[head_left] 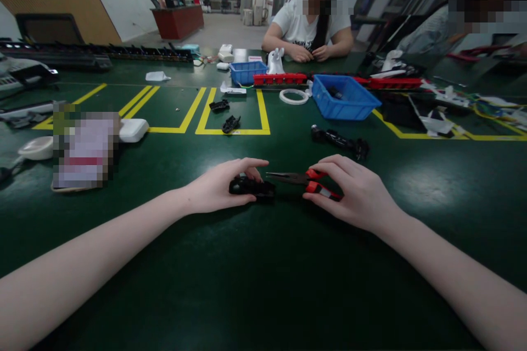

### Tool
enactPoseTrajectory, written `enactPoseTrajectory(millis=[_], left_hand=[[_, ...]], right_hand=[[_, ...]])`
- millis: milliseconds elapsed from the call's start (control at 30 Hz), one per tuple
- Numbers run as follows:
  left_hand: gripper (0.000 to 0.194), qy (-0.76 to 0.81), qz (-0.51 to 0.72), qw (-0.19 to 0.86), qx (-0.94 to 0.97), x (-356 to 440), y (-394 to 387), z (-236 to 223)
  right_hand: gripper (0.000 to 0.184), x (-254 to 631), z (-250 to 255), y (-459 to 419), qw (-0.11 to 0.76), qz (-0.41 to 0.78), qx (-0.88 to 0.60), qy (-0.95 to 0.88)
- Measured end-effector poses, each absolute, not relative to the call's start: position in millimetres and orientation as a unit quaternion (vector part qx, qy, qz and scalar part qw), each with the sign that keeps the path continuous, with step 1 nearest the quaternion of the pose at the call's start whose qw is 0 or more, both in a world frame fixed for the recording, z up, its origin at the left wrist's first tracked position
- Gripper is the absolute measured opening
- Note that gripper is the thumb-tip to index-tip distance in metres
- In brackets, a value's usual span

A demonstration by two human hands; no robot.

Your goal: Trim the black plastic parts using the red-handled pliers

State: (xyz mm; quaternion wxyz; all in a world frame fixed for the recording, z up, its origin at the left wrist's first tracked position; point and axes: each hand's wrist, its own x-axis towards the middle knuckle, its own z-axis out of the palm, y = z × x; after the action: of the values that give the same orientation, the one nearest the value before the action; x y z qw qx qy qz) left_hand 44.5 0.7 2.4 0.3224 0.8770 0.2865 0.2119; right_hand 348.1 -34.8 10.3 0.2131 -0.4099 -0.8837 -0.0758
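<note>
In the middle of the dark green table, my left hand [226, 184] is closed around a black plastic part [257, 189], with the thumb in front and the index finger stretched out above it. My right hand [354, 189] grips needle-nose pliers [290, 177] by their red and black handles. The slim jaws point left, just above the right end of the black part; whether they touch it I cannot tell. Beyond my right hand lies a longer black jointed piece [341, 141]. Two small black parts, one of them a shell-like piece [231, 124], lie inside a yellow taped outline.
Blue bins [346, 100] and a red strip [284, 79] stand farther back, near a white tape roll [293, 96]. To the left are a blurred-out phone-shaped object [84, 151] and a white case [134, 130]. A person [308, 27] sits opposite. Wires [494, 107] lie at right.
</note>
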Motion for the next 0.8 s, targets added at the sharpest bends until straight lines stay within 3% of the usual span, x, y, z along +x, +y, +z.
enactPoseTrajectory(millis=[167,800], left_hand=[[0.075,0.284,0.210,0.304,0.885,44.5,-1.1,1.1],[0.069,0.260,0.203,0.291,0.898,44.3,-0.4,1.1]], right_hand=[[0.037,337.3,11.3,-42.8,0.210,-0.063,-0.408,-0.886],[0.035,336.7,14.1,-47.8,0.183,-0.045,-0.412,-0.892]])
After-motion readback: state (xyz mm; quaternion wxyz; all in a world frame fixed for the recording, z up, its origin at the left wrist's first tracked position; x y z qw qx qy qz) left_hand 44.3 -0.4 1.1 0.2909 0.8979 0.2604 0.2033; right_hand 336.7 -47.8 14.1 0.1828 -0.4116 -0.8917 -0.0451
